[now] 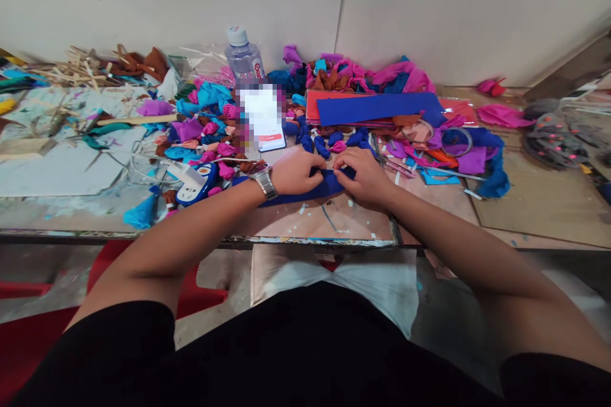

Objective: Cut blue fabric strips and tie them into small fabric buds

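Note:
Both hands rest on the worktable (525, 203) near its front edge, pinching a dark blue strip of cloth (305, 191) that lies flat between them. My left hand (296, 173), with a metal watch on the wrist, has its fingers curled onto the strip's upper edge. My right hand (365, 177) grips the same strip just to the right, fingertips almost touching the left hand's. Several small rolled blue and pink cloth buds (324, 143) lie just beyond my fingers.
A phone (262, 117) stands propped behind the buds, a water bottle (244, 57) behind it. Red and blue cloth sheets (377, 108), a tape roll (456, 140) and scraps lie to the right. A blue-white power strip (198, 183) and wooden sticks (86, 67) lie left.

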`<state>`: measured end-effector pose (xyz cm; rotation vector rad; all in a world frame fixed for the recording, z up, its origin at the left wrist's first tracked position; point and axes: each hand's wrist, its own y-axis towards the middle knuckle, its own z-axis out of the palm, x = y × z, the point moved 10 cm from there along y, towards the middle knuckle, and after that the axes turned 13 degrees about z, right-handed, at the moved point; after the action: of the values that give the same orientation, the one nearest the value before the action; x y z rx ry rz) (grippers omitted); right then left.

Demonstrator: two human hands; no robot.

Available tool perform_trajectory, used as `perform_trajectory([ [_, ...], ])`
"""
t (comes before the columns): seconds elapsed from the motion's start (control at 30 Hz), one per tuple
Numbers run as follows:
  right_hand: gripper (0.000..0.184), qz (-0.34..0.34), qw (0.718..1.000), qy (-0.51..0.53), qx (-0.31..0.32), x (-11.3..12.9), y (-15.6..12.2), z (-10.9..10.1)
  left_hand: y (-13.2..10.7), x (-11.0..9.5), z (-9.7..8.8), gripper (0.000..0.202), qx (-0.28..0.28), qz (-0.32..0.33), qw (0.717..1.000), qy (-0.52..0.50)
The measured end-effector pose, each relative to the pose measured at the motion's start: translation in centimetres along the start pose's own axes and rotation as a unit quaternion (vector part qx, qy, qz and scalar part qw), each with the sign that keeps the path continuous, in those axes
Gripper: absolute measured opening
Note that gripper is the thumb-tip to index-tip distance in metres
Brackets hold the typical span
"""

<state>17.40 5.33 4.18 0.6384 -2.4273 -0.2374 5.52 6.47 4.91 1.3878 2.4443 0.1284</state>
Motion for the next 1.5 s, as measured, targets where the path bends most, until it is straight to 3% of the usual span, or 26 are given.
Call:
perform_trajectory([
  [0.27,0.020,-0.018,1.000,-0.005,0.006,0.9,-0.4,-0.1,0.0,0.1,-0.2,0.032,-0.009,0.000,0.998,-0.068],
  [0.53,0.013,-0.023,1.000,0.005,-0.019,1.4,-0.5,-0.8,0.1,0.1,0.4,0.032,0.023,0.018,0.996,-0.084],
  [0.77,0.013,-0.048,0.998,0.000,-0.031,1.8,-0.8,-0.9,-0.1,0.8,0.8,0.032,0.036,-0.012,0.992,-0.119],
  [1.5,0.012,-0.050,0.998,-0.006,-0.041,2.0,-1.0,-1.1,0.1,1.0,1.1,0.028,0.014,-0.021,0.977,-0.210],
])
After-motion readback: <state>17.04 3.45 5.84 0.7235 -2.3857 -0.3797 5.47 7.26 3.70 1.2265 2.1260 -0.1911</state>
